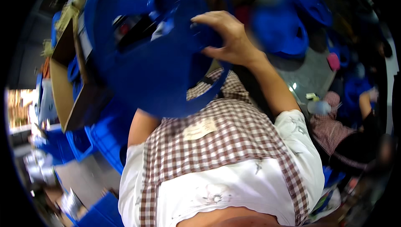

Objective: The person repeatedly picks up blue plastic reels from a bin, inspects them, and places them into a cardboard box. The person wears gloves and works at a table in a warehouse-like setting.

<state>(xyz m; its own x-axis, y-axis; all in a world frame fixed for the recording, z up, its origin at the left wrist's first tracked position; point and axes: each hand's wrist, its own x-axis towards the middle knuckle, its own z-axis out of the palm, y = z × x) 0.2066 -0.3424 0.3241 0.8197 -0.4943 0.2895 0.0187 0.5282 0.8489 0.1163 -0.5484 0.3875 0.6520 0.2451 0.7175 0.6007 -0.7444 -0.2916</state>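
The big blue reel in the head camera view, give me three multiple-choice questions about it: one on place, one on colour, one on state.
1. Where is the cardboard box?
A. Left of the blue reel
B. Right of it
C. On top of it
2. What colour is the checked apron?
A. Green and white
B. Brown and white
C. Black and yellow
3. The right hand is:
A. Clear of the reel
B. Gripping the reel
C. Holding a bottle
Answers: A, the box sits at the picture's left; B, brown-white checks; B, fingers curl over the reel.
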